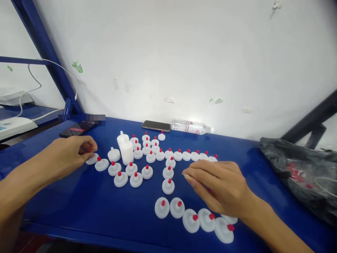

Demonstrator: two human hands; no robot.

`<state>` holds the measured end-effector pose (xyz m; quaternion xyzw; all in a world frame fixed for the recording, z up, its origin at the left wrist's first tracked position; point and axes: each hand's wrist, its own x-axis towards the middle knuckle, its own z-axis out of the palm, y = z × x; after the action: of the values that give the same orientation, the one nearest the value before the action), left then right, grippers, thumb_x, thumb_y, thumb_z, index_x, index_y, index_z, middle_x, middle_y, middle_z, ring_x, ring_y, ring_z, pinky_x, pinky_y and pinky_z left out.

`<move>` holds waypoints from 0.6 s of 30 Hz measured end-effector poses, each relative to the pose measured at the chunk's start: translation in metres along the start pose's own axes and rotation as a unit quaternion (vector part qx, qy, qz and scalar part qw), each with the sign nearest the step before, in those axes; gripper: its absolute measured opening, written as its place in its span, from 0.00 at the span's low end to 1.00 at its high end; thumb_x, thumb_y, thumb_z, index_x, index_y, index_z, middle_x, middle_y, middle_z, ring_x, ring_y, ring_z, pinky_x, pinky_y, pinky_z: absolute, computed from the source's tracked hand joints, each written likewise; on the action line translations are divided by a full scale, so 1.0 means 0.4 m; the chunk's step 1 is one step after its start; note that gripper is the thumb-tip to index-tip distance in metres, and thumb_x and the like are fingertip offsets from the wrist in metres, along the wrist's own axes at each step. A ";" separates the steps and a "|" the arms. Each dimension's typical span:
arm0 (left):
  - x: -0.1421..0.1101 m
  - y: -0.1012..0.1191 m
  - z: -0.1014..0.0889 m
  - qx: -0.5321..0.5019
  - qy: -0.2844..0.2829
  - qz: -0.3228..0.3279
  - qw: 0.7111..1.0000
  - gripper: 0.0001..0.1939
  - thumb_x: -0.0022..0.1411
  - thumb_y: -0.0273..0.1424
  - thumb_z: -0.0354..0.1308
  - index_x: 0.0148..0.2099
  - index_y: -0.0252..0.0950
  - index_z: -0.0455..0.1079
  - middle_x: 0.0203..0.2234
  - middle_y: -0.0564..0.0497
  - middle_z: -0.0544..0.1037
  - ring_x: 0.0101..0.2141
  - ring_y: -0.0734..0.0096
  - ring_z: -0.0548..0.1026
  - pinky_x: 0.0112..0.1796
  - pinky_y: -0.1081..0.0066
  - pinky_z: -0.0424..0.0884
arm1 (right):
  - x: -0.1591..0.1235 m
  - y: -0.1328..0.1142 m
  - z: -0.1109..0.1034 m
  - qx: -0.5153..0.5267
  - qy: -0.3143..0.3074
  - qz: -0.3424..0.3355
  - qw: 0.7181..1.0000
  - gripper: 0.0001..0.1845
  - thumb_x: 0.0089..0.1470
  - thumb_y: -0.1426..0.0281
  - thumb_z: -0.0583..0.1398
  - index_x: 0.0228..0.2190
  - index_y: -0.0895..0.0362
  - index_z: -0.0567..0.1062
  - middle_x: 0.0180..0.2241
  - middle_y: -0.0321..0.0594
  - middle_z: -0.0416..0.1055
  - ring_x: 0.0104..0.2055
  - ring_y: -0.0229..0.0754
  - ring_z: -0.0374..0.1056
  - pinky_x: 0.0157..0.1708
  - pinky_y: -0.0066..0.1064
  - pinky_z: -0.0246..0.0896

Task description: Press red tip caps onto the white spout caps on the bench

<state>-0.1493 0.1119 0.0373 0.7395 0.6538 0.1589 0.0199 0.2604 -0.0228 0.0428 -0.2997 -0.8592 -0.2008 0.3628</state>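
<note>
The left hand (73, 151) curls its fingertips over a white cap (92, 159). Red-tipped caps (190, 224) lie nearer than the right hand (223, 186)'s bunched fingers; a clear bottle (191, 127) lies beyond them.

We cannot tell whether the right hand (223, 186) holds anything, and the picture's edge crops the black bag (279, 148).
</note>
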 end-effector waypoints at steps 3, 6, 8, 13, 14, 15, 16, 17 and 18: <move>-0.020 0.022 -0.008 -0.012 0.012 0.027 0.999 0.20 0.67 0.52 0.55 0.45 0.47 0.82 0.37 0.51 0.89 0.40 0.50 0.86 0.41 0.59 0.74 | -0.001 0.000 -0.001 -0.004 -0.004 0.000 1.000 0.19 0.80 0.73 0.57 0.36 0.59 0.83 0.33 0.39 0.87 0.27 0.34 0.80 0.25 0.30 0.67; -0.030 0.061 -0.011 -0.033 0.012 0.057 0.998 0.22 0.72 0.54 0.55 0.48 0.48 0.84 0.40 0.53 0.90 0.37 0.55 0.85 0.41 0.61 0.74 | 0.000 -0.001 -0.001 -0.006 -0.007 -0.002 1.000 0.20 0.81 0.73 0.56 0.36 0.58 0.83 0.33 0.39 0.87 0.27 0.34 0.79 0.25 0.30 0.66; -0.030 0.085 -0.006 -0.049 0.006 0.077 0.996 0.21 0.72 0.53 0.58 0.48 0.48 0.85 0.40 0.54 0.90 0.34 0.59 0.84 0.40 0.63 0.74 | 0.002 -0.001 0.000 -0.005 -0.005 -0.003 1.000 0.21 0.81 0.73 0.56 0.36 0.58 0.83 0.33 0.39 0.86 0.26 0.34 0.78 0.25 0.30 0.66; -0.030 0.114 -0.002 -0.078 0.021 0.081 0.993 0.19 0.72 0.50 0.56 0.39 0.49 0.85 0.33 0.57 0.89 0.28 0.63 0.79 0.36 0.64 0.72 | 0.005 -0.004 0.003 -0.006 0.001 -0.007 1.000 0.20 0.81 0.73 0.56 0.36 0.59 0.83 0.32 0.38 0.86 0.26 0.34 0.77 0.25 0.30 0.66; -0.033 0.117 -0.005 -0.082 0.032 0.075 0.993 0.19 0.72 0.51 0.56 0.39 0.49 0.84 0.33 0.57 0.88 0.29 0.62 0.80 0.37 0.64 0.72 | 0.004 -0.003 0.004 -0.009 0.005 -0.004 1.000 0.19 0.80 0.73 0.57 0.36 0.59 0.83 0.32 0.37 0.86 0.26 0.34 0.78 0.26 0.29 0.67; -0.037 0.120 -0.010 -0.087 0.045 0.068 0.993 0.20 0.71 0.51 0.55 0.40 0.48 0.84 0.33 0.56 0.88 0.31 0.61 0.81 0.38 0.64 0.72 | 0.003 -0.003 0.005 -0.014 0.009 0.002 1.000 0.19 0.80 0.74 0.57 0.36 0.58 0.83 0.33 0.37 0.86 0.27 0.34 0.79 0.27 0.29 0.67; -0.040 0.122 -0.015 -0.092 0.059 0.060 0.992 0.20 0.71 0.52 0.56 0.41 0.48 0.83 0.35 0.56 0.88 0.33 0.60 0.83 0.39 0.63 0.72 | 0.001 -0.001 0.007 -0.020 0.010 0.012 1.000 0.18 0.80 0.74 0.57 0.36 0.58 0.83 0.33 0.37 0.86 0.28 0.35 0.79 0.27 0.29 0.66; -0.043 0.125 -0.020 -0.098 0.072 0.050 0.991 0.20 0.70 0.52 0.56 0.42 0.47 0.82 0.36 0.56 0.89 0.35 0.59 0.84 0.41 0.63 0.73 | -0.002 0.002 0.008 -0.029 0.006 0.025 0.999 0.17 0.79 0.73 0.58 0.36 0.58 0.83 0.33 0.36 0.86 0.28 0.35 0.79 0.27 0.29 0.66; -0.046 0.127 -0.025 -0.104 0.084 0.042 0.990 0.19 0.69 0.52 0.56 0.44 0.47 0.82 0.38 0.55 0.89 0.38 0.58 0.85 0.42 0.63 0.73 | -0.005 0.006 0.009 -0.040 -0.003 0.044 0.998 0.17 0.79 0.73 0.58 0.37 0.57 0.83 0.32 0.36 0.85 0.28 0.35 0.78 0.27 0.30 0.64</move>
<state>-0.1049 0.0849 0.0549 0.7441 0.6018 0.2880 0.0349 0.2614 -0.0196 0.0394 -0.3521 -0.8374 -0.2183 0.3566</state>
